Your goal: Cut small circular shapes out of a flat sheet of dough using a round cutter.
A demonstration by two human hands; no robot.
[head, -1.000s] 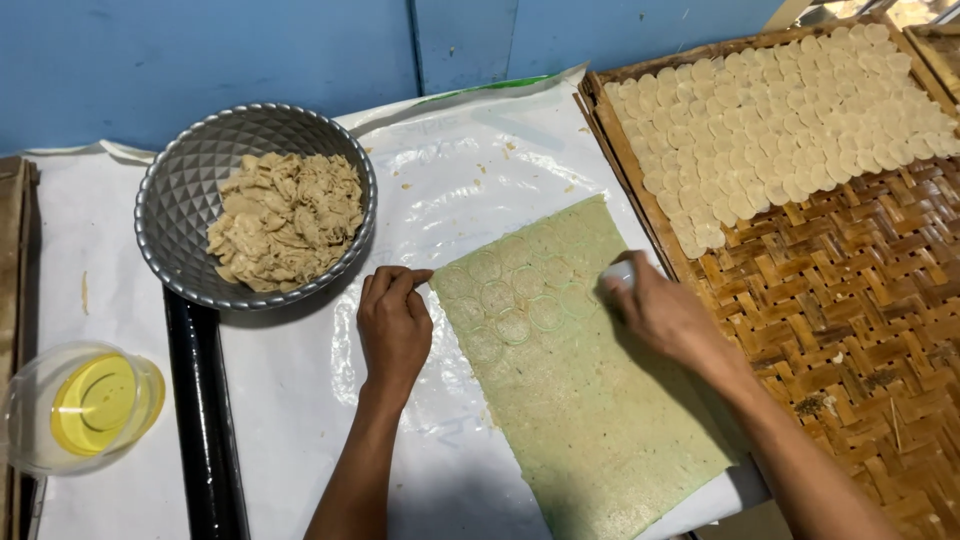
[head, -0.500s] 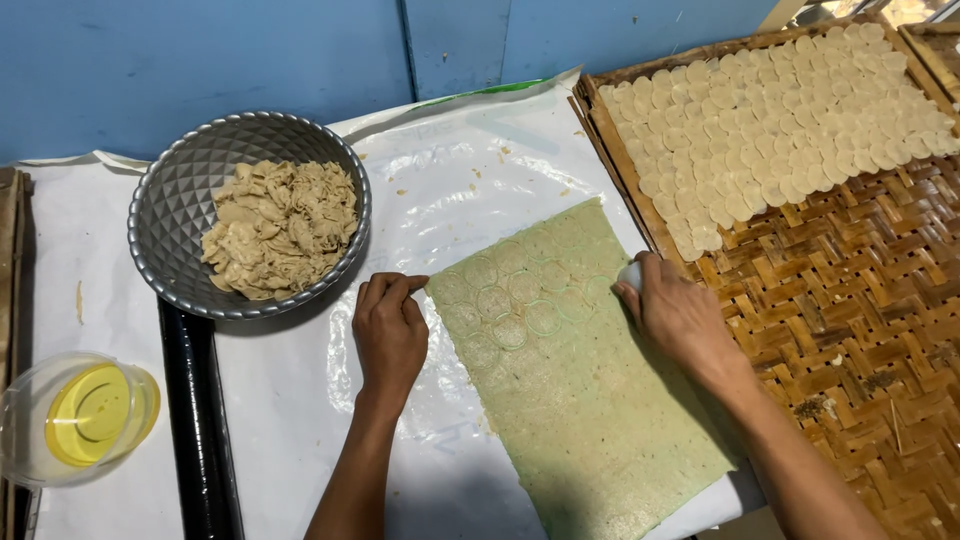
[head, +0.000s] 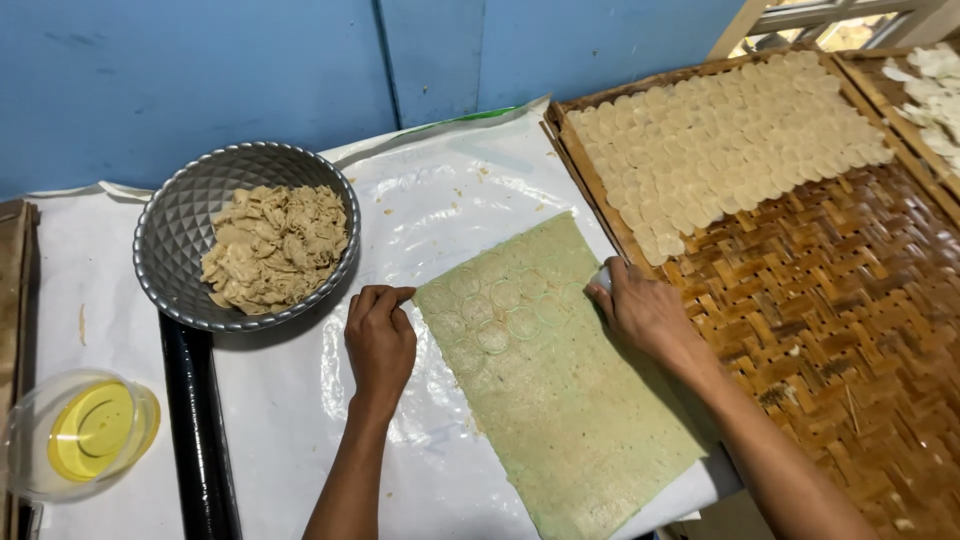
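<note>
A flat sheet of greenish dough (head: 560, 400) lies on a clear plastic sheet (head: 450, 200), with several round cut marks pressed into its upper part. My left hand (head: 380, 340) rests as a loose fist on the plastic at the dough's left edge, holding nothing. My right hand (head: 645, 310) presses on the dough's right edge, fingers closed around a small pale round cutter (head: 602, 278) that is mostly hidden.
A grey metal bowl (head: 175, 240) of dough scraps sits upper left. A black rolling pin (head: 195, 430) lies below it, beside a clear bowl of yellow oil (head: 85, 435). A woven bamboo tray (head: 850, 300) at right carries rows of cut rounds (head: 730, 140).
My right hand with the cutter has shifted along the dough's right edge; more round marks show in the dough. My left hand has barely moved.
</note>
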